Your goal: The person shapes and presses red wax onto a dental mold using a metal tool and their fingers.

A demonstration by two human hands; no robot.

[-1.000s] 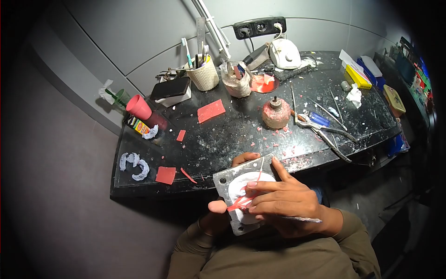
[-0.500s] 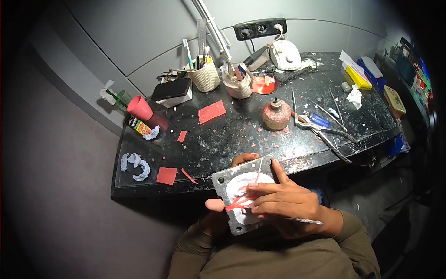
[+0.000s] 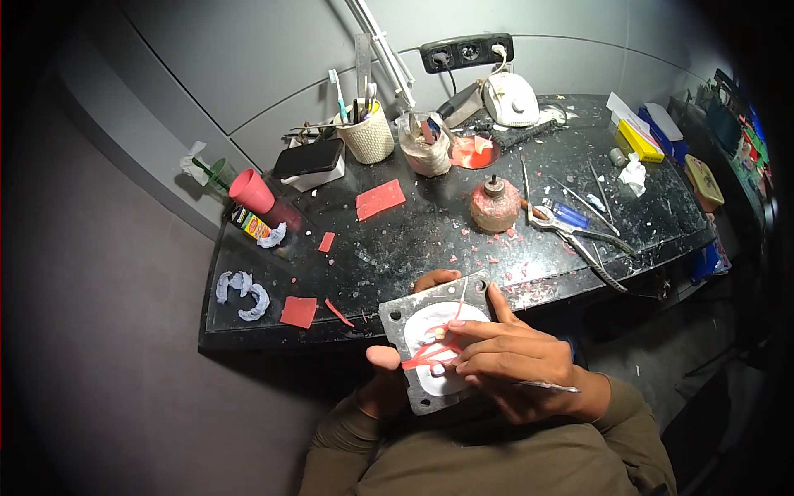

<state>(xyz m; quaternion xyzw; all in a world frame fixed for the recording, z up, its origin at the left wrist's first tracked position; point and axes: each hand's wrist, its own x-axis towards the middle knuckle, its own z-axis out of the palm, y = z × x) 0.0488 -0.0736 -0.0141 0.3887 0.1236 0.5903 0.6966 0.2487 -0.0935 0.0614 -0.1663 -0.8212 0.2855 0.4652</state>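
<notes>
My left hand [image 3: 383, 358] grips a grey metal flask half [image 3: 424, 300] from its left and far sides, with the thumb at the left edge. White plaster [image 3: 420, 329] fills its middle, and red wax strips [image 3: 423, 358] branch across it, meeting at the left rim. A small yellowish piece [image 3: 439, 334] shows among the strips. My right hand [image 3: 521, 355] lies over the flask's right part, fingertips at the wax. A thin metal tool [image 3: 550, 386] is tucked in that hand, its end sticking out below; the working tip is hidden.
Behind the flask, the black bench [image 3: 389, 248] carries a stained spirit burner [image 3: 495, 207], pliers [image 3: 579, 240], a blue lighter [image 3: 569, 215], red wax sheets [image 3: 380, 199], white arch-shaped pieces [image 3: 252, 302], a pink cup [image 3: 251, 192] and a woven tool holder [image 3: 366, 136].
My right fingertips have shifted slightly right, uncovering more plaster, wax and the small yellowish piece. My left hand keeps its hold on the flask.
</notes>
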